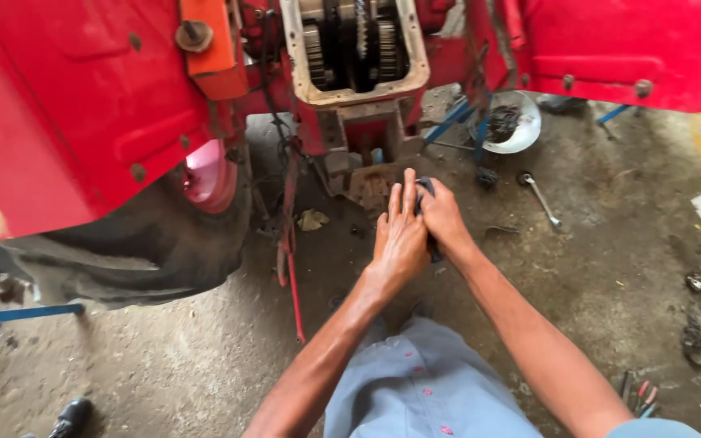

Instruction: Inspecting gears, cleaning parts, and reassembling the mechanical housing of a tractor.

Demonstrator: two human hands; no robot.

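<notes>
- The left hand (400,237) lay flat, fingers straight and close together, pressed on a small dark cloth-like thing (426,188).
- The right hand (443,217) was curled around that same dark thing, so its grip was holding it. The left hand's grip was not closed; it only pressed flat against the thing.
- The dark thing sat between the two palms, held up in the air in the middle of the scene, just near the open red metal gearbox with grey toothed wheels (356,45).
- To do this well, I think the hands should rub slowly and keep the thing tight, so it does not slip onto the dirty floor.
- The grey concrete floor (204,357) was stained and dusty.
- A shiny metal wrench (539,197) lay on the floor to the right, near a round white bowl with dark bits in it (509,122).
- A big black rubber tyre (123,251) stood on the left, under the red metal body of the machine (66,105).
- Red-handled pliers (641,397) lay at the near right.
</notes>
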